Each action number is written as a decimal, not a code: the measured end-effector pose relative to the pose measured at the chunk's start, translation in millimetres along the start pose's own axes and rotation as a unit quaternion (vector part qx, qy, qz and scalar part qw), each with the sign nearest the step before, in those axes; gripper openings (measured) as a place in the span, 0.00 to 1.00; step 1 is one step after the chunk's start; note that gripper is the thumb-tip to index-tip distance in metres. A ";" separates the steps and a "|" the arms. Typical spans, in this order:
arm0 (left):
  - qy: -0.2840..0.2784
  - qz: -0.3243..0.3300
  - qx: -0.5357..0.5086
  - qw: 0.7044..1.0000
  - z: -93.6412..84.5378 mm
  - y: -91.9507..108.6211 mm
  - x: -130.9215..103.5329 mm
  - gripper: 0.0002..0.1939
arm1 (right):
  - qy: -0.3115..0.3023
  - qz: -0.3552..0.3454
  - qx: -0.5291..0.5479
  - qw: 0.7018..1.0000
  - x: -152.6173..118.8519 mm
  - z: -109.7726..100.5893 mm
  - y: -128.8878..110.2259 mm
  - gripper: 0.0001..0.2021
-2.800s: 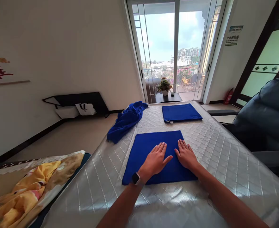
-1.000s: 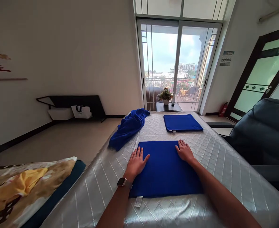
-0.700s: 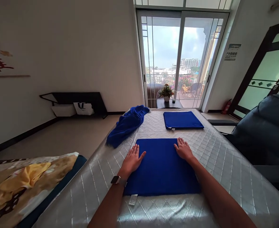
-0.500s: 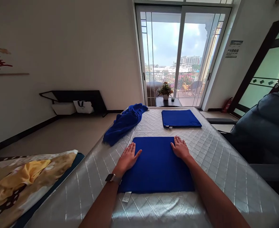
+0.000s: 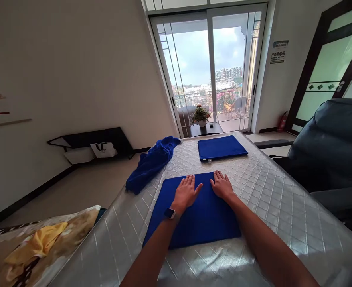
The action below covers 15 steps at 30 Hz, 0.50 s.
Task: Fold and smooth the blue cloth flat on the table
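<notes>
A blue cloth (image 5: 206,223), folded into a flat rectangle, lies in front of me on the silvery quilted mattress (image 5: 265,175). My left hand (image 5: 187,193) rests flat on its upper middle, fingers together and thumb out to the right; a watch is on that wrist. At the cloth's far right corner lies my right hand (image 5: 222,184), palm down with the fingers stretched out. Neither hand grips anything. Farther back is a second folded blue cloth (image 5: 222,147) with a small white tag. A crumpled blue cloth (image 5: 153,163) lies along the mattress's left edge.
Left of the mattress is patterned bedding (image 5: 50,243) with a yellow cloth on it. A dark armchair (image 5: 343,143) stands at the right. Beyond the far edge, a small table (image 5: 206,129) holds a potted plant (image 5: 201,114) before sliding glass doors.
My left hand has moved right, from the cloth's left edge onto its middle. My right hand stays near the far right corner. The view has tilted and shifted slightly.
</notes>
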<state>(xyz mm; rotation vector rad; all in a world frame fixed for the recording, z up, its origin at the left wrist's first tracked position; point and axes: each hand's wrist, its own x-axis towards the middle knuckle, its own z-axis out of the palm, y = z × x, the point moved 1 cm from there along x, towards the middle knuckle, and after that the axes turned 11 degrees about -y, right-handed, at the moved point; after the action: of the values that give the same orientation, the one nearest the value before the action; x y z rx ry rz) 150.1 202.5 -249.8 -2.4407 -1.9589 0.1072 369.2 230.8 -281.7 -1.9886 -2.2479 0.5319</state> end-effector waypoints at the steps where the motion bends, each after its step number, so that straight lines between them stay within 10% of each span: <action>1: 0.014 0.039 -0.007 0.999 -2.1 22.1 7.5 0.42 | 0.003 -0.002 -0.003 1.000 -0.6 -0.2 0.2 0.33; 7: 0.009 0.123 -0.094 0.988 1.7 99.9 51.4 0.36 | -0.002 -0.031 -0.031 0.999 -4.9 -1.3 3.1 0.31; 15: -0.021 0.093 -0.093 0.991 24.1 61.5 55.1 0.35 | 0.017 -0.014 -0.005 1.000 -1.0 -0.2 0.2 0.32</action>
<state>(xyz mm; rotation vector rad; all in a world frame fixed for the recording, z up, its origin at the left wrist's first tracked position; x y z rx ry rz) 220.5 242.1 -279.5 -2.7565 -1.8297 -0.0255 369.7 229.9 -281.4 -1.9531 -2.2576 0.4812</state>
